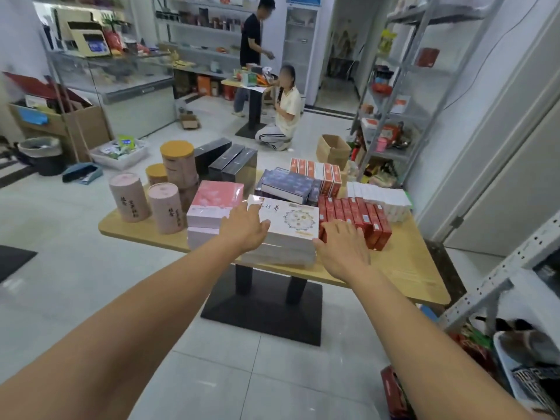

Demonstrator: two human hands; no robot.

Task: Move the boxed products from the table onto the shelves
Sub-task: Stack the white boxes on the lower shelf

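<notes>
A stack of flat white boxes [295,219] with a round emblem on the lid lies at the near edge of the wooden table [403,268]. My left hand [244,227] rests on the top box's left end, fingers spread. At the stack's right near corner is my right hand [342,247], fingers apart and touching the box side. Pink boxes [216,204] are stacked just left. Small red boxes [359,218] stand in a row to the right. Blue boxes [286,183], black boxes [225,160] and white boxes [380,198] lie behind.
Pink and orange-lidded round tubes [165,189] stand on the table's left end. Metal shelves [394,95] rise at the right, another shelf frame [497,286] near right. One person crouches [285,116] and one stands [251,53] by a far table. A cardboard box [331,150] sits on the floor.
</notes>
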